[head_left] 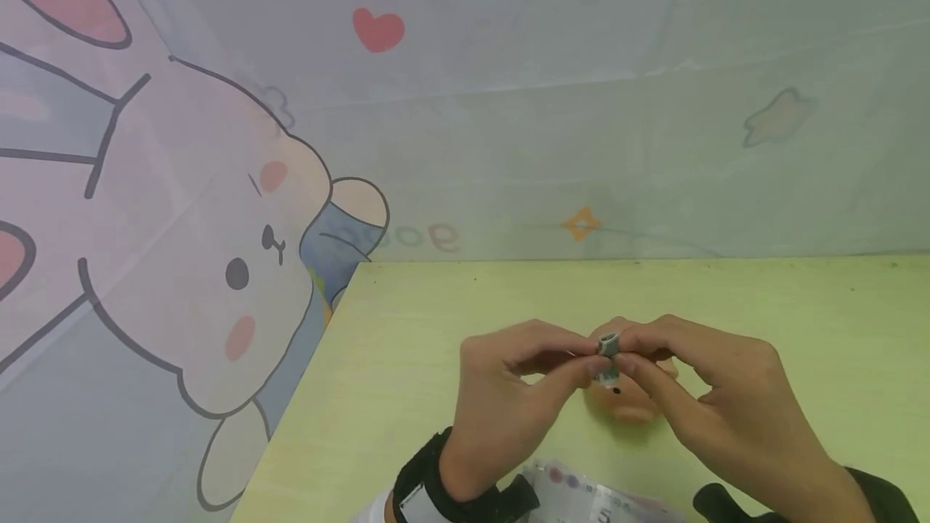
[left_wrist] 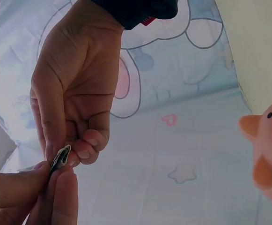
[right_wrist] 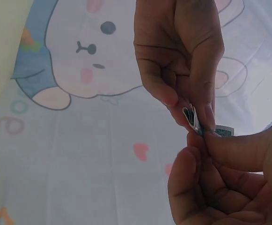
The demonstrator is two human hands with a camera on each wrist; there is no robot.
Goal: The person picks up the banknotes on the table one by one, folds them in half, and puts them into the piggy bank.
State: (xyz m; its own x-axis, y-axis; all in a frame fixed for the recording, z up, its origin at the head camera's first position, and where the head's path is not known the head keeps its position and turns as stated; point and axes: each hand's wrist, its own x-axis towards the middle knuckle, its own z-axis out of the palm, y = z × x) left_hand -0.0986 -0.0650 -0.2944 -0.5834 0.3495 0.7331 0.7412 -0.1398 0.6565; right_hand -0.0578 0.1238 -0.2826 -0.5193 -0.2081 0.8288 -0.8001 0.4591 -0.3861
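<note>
Pinching a small folded paper (head_left: 609, 344) from one side, the left hand (head_left: 519, 390) holds it between thumb and index fingertip; the right hand (head_left: 719, 394) pinches it likewise from the opposite side, so that the paper lies between the two sets of fingertips. Its layered edges face upward from the grip, and a greenish printed piece (right_wrist: 225, 131) shows just beside the right thumb in the right wrist view; whether it belongs to the same paper cannot be told. Behind the joined fingertips, and partly hidden by them, sits a peach-orange animal figure (head_left: 630, 410) with small black eyes. Nearer the wearer, between the wrists, printed notes (head_left: 574, 499) lie on the yellow table (head_left: 407, 361). Beyond both hands hangs a pale cloth (head_left: 508, 127) printed with a rabbit, extending leftward of the left hand.
</note>
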